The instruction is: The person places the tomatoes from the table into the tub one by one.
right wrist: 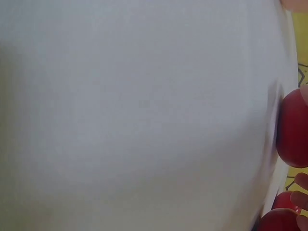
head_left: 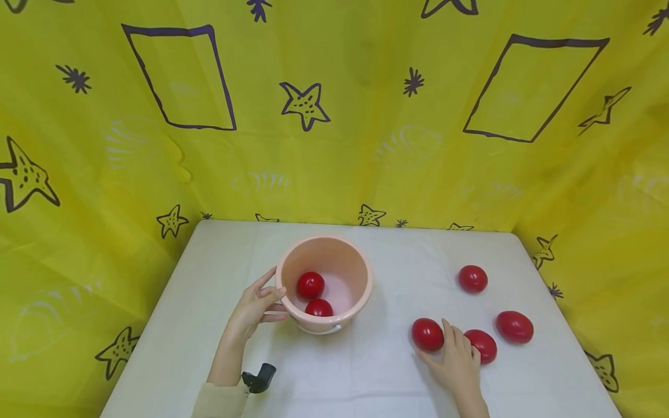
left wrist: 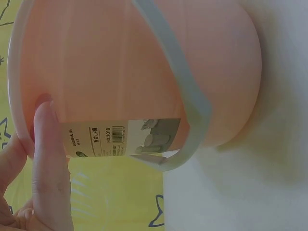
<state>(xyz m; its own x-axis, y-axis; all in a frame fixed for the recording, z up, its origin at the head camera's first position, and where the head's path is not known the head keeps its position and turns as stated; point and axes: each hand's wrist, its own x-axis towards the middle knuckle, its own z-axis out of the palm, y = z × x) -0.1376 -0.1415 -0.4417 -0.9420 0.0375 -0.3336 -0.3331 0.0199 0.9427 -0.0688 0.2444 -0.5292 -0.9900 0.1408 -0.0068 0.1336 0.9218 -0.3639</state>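
Note:
A pink bucket [head_left: 360, 296] with a pale handle [left wrist: 178, 67] and a paper label [left wrist: 103, 139] stands left of the table's middle. Two red balls, one at the back [head_left: 310, 285] and one nearer [head_left: 319, 307], lie inside it. My left hand [head_left: 253, 307] grips the bucket's rim at its left side. Over on the right, the thumb and index finger of my right hand [head_left: 453, 363] go round a smooth red ball [head_left: 427, 335]. Another red ball [head_left: 482, 346] lies right beside that hand, partly hidden by its fingers.
Farther right are an oval red ball [head_left: 514, 327] and, behind it, another red ball [head_left: 473, 279]. A white cloth covers the table [head_left: 376, 371]. Yellow curtains [head_left: 345, 157] with dark star drawings hang behind and at both sides. A black device [head_left: 259, 378] sits at my left wrist.

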